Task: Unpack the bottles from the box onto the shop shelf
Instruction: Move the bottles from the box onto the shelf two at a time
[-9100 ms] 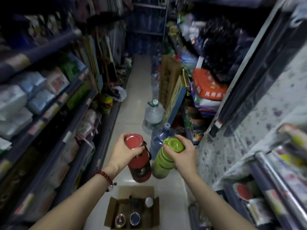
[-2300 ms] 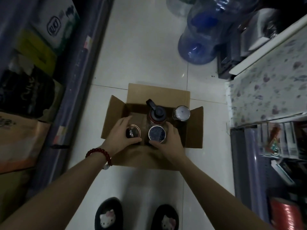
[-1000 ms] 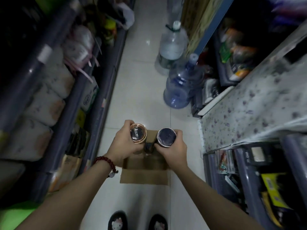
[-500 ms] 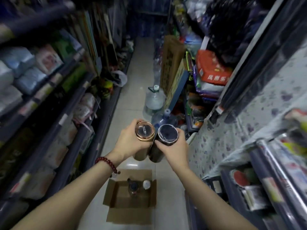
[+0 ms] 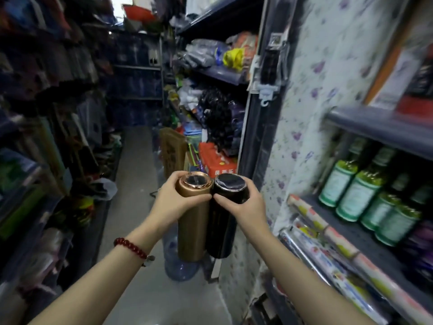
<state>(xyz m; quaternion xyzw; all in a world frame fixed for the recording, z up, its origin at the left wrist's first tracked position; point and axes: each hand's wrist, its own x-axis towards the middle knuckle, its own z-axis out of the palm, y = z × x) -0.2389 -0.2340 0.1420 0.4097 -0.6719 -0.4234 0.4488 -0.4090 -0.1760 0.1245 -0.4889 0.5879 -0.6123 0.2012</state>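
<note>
At the right of the aisle we note the shop shelf [image 5: 365,233], its near tier already carrying a row of green-capped bottles [image 5: 349,200] towards the back and rolls of patterned wrap [image 5: 328,233] along the front edge. The bare part of that tier lies between the rolls and the green-capped bottles, and we judge it narrow.

Held up at mid-aisle are two tall flasks, upright and touching side by side: a copper flask [image 5: 191,221] and a black flask [image 5: 221,221]. Both are capped, so we cannot tell what, if anything, is inside. The left hand [image 5: 172,202] has its fingers wrapped round the upper part of the copper flask; the right hand [image 5: 246,202] is closed likewise round the top of the black one. A red bead bracelet [image 5: 131,245] sits on the left wrist.

The box is out of view at this moment, so we cannot report what is left in it.

In our judgement the step in hand is carrying this pair to the shelf. To do it well, we would set the right-hand flask down first, base flat, clear of the rolls, then follow with the left. A grip this high leaves each flask free to swing, so a slow, upright approach is advised. A large water jug [image 5: 180,266] stands on the floor below the flasks.
</note>
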